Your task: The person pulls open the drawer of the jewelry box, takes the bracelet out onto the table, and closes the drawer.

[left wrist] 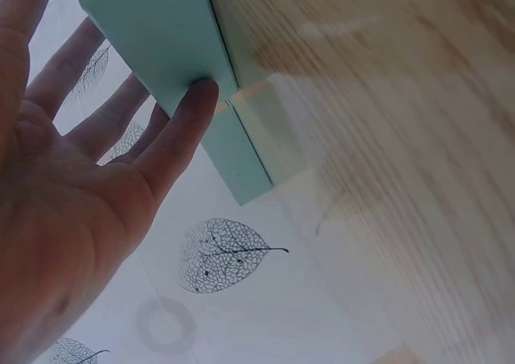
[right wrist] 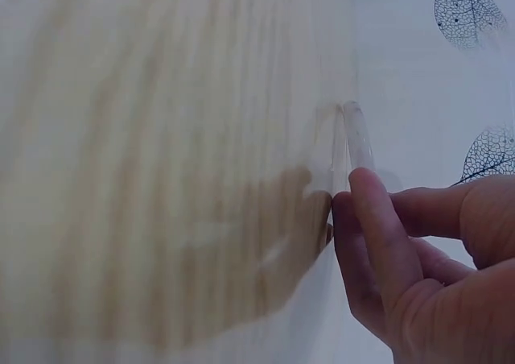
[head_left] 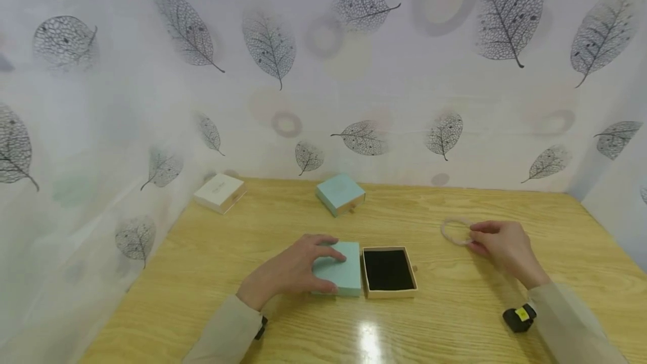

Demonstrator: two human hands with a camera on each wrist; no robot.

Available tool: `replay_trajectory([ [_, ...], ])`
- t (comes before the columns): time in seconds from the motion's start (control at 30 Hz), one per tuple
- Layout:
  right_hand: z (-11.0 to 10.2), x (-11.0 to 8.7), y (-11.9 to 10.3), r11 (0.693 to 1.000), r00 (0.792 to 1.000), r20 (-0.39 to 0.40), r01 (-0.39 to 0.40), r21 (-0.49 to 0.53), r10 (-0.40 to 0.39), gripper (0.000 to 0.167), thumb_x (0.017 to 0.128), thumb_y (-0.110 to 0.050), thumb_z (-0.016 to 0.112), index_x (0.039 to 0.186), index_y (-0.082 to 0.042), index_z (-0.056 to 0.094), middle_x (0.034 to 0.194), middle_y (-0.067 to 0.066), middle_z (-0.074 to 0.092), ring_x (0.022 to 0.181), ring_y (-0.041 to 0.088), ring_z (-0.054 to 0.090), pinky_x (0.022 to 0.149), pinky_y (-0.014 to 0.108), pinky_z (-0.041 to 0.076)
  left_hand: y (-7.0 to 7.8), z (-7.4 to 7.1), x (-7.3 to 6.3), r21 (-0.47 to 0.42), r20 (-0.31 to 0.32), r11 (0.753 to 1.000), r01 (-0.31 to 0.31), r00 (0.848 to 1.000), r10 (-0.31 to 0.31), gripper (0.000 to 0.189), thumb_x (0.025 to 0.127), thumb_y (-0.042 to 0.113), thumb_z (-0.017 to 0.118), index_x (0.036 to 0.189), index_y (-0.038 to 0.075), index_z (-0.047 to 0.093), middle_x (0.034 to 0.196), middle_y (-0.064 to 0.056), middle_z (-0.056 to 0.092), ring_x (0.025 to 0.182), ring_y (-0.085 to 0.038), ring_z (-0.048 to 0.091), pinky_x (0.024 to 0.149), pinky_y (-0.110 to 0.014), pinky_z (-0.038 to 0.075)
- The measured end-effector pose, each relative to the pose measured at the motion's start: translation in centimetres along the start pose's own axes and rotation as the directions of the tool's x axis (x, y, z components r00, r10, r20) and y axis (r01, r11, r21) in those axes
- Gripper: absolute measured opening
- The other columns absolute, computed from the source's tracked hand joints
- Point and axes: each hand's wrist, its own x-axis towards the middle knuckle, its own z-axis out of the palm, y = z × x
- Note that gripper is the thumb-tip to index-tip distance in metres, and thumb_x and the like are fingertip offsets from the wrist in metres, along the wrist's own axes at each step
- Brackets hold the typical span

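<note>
A teal box cover [head_left: 350,274] lies near the middle of the table, with my left hand [head_left: 290,268] spanning it. The thumb presses its near side, as the left wrist view also shows on the teal wall [left wrist: 161,38], and the index finger lies over the top. Touching or nearly touching its right side is an open box tray [head_left: 388,269] with a black lining and pale rim. At the right, my right hand [head_left: 505,246] pinches a pale translucent bangle [head_left: 447,235] between thumb and fingers. In the right wrist view the bangle [right wrist: 357,134] appears edge-on.
A second teal box [head_left: 340,192] sits closed at the back of the table. Farther left stands a white box [head_left: 219,191]. A leaf-patterned curtain [head_left: 384,83] hangs behind the wooden table [head_left: 283,341] and along its sides.
</note>
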Motion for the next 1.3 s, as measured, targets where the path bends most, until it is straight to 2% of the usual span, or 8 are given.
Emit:
replay_trajectory([
  [0.23,0.5,1.7,-1.0,0.999,0.999,-0.007,0.040,-0.020,-0.040,0.043,0.100,-0.015,0.064,0.130,0.016,0.060,0.120,0.029,0.070,0.072,0.001,0.073,0.068,0.021,0.061,0.0,0.0,0.1,-0.002,0.000,1.000,-0.002,1.000,0.002,0.052,0.084,0.044,0.083,0.131,0.025,0.070,0.158,-0.005,0.048,0.148,-0.034,0.039,0.119,-0.055,0.039],
  [0.43,1.0,3.4,-1.6,0.994,0.996,-0.004,0.091,-0.058,-0.091,0.049,0.100,-0.015,0.063,0.138,0.014,0.053,0.116,0.031,0.071,0.071,0.002,0.073,0.066,0.024,0.062,0.0,0.0,0.1,0.000,0.001,1.000,0.004,1.000,-0.004,0.052,0.084,0.044,0.083,0.131,0.025,0.070,0.158,-0.005,0.047,0.148,-0.034,0.039,0.119,-0.055,0.039],
  [0.57,1.0,4.6,-2.0,0.992,0.996,-0.023,0.088,-0.095,-0.091,0.059,0.098,-0.017,0.066,0.145,0.013,0.046,0.096,0.018,0.079,0.069,0.001,0.072,0.064,0.019,0.059,0.0,-0.1,0.1,-0.002,0.000,1.000,0.004,1.000,-0.004,0.052,0.084,0.044,0.083,0.131,0.025,0.070,0.158,-0.005,0.047,0.148,-0.034,0.039,0.120,-0.055,0.038],
  [0.73,0.7,5.9,-2.1,0.998,0.999,-0.023,0.022,-0.054,-0.023,0.063,0.098,-0.021,0.065,0.148,0.012,0.043,0.071,-0.004,0.077,0.064,0.000,0.072,0.061,0.015,0.054,-0.1,-0.1,0.1,-0.005,-0.002,1.000,-0.005,1.000,0.005,0.052,0.084,0.043,0.083,0.131,0.024,0.070,0.158,-0.006,0.048,0.148,-0.035,0.040,0.119,-0.055,0.039],
  [0.97,1.0,7.1,-1.6,0.997,1.000,-0.025,-0.013,0.076,0.015,0.063,0.098,-0.015,0.065,0.149,0.012,0.041,0.073,-0.008,0.074,0.064,-0.001,0.072,0.062,0.018,0.059,0.0,-0.1,0.1,0.008,0.002,1.000,-0.002,1.000,0.002,0.053,0.084,0.045,0.083,0.131,0.025,0.070,0.158,-0.004,0.048,0.147,-0.033,0.041,0.120,-0.054,0.039],
  [1.2,1.3,7.8,-1.4,0.996,0.998,-0.058,-0.017,0.086,0.022,0.060,0.097,-0.013,0.065,0.147,0.013,0.044,0.075,-0.007,0.070,0.063,-0.003,0.071,0.063,0.017,0.060,0.0,0.0,0.1,0.003,-0.001,1.000,-0.004,1.000,0.004,0.053,0.084,0.044,0.083,0.131,0.025,0.070,0.158,-0.004,0.048,0.148,-0.033,0.041,0.120,-0.054,0.039],
  [1.3,1.4,7.8,-1.6,0.997,0.997,-0.072,-0.006,0.081,0.011,0.059,0.097,-0.012,0.065,0.145,0.014,0.045,0.084,0.003,0.071,0.062,-0.003,0.071,0.063,0.017,0.060,0.0,0.0,0.1,0.002,-0.005,1.000,-0.009,1.000,0.009,0.053,0.084,0.044,0.084,0.131,0.024,0.070,0.157,-0.005,0.049,0.147,-0.033,0.041,0.120,-0.054,0.039],
])
